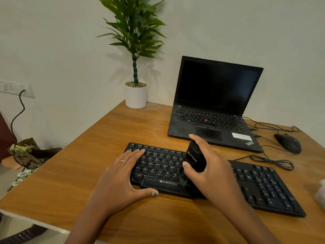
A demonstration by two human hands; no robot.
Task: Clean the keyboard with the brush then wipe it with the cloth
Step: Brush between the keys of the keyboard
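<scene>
Wooden table (98, 138) carries the black corded keyboard (260, 184) along its near edge. Flat, straight-fingered, the left hand (121, 175) steadies its left end; the right hand (209, 169) grips the stubby black brush (194, 160), bristles on the keys. Short strokes along each row, flicking toward the near edge, should work best.

hands 2: left hand (121, 175), right hand (209, 171) | keyboard (263, 187) 1 | brush (194, 160) 1 | laptop (214, 104) 1 | mouse (288, 143) 1 | potted plant (136, 95) 1 | wooden desk (109, 138) 1 | wall socket (15, 88) 1
</scene>
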